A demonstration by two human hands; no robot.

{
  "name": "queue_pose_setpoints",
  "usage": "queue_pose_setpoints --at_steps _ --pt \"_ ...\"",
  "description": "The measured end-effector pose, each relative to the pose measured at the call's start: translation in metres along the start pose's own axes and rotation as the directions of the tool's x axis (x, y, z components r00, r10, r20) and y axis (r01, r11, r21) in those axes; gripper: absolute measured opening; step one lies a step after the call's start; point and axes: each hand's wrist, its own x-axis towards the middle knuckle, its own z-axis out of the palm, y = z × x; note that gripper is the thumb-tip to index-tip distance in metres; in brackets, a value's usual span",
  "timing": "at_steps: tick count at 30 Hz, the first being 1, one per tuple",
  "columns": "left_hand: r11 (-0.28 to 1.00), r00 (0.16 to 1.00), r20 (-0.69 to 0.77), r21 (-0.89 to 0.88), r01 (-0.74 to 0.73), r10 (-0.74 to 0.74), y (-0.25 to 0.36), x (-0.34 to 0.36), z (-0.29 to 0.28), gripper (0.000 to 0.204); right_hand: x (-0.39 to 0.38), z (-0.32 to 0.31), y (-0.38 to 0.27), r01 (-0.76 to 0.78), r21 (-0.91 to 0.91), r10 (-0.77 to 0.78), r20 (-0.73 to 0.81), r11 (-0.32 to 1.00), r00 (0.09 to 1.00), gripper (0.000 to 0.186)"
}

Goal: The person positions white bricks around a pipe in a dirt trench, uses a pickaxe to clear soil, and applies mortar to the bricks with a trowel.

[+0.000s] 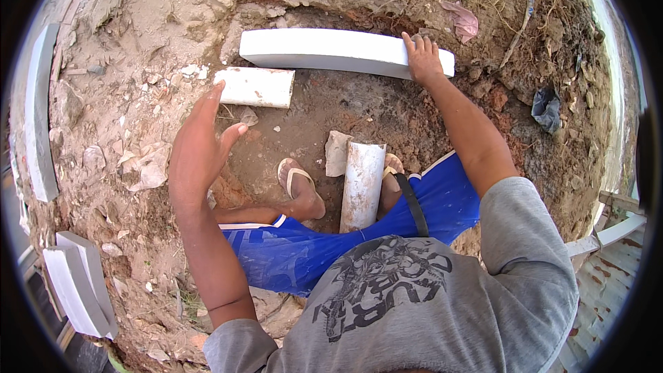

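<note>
A long white rectangular bar [324,44] lies crosswise in a shallow trench in the dirt. My right hand [423,59] grips its right end, fingers curled over the top face. On the left, my left hand [202,139] is open and holds nothing, thumb apart from the stretched fingers. Its fingertips come close to a short piece of white pipe [257,88], dirt-stained, lying just in front of the bar's left end; whether they touch it I cannot tell. A second dirty white pipe piece [363,183] lies lengthwise between my sandalled feet.
A flat stone [337,153] sits beside the nearer pipe. Similar pale bars [43,114] lie at the far left, with two more stacked bars [77,283] below. A dark plastic scrap [546,109] and a pink cloth scrap [461,21] lie on the rough soil. Corrugated sheeting [608,290] borders the lower right.
</note>
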Motion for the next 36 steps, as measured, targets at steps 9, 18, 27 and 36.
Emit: queue_pose_setpoints --at_steps 9,18,27,36 --pt "1.000 1.000 0.006 -0.001 0.005 -0.005 0.004 -0.006 -0.002 0.070 -0.001 -0.004 -0.003 0.010 -0.012 -0.010 0.032 1.000 0.999 0.095" --pt "1.000 1.000 -0.015 0.010 -0.026 0.026 0.006 -0.010 -0.004 0.071 -0.006 -0.014 -0.005 0.017 0.041 -0.019 0.049 0.999 0.999 0.090" --pt "1.000 1.000 0.015 -0.002 0.009 -0.009 0.014 -0.011 -0.005 0.071 -0.005 -0.029 -0.010 0.008 -0.062 -0.002 0.086 0.998 0.996 0.094" --pt "1.000 1.000 -0.012 -0.009 -0.021 0.020 0.000 -0.016 -0.007 0.069 0.040 -0.158 0.019 -0.021 -0.390 -0.038 -0.143 0.921 0.989 0.079"
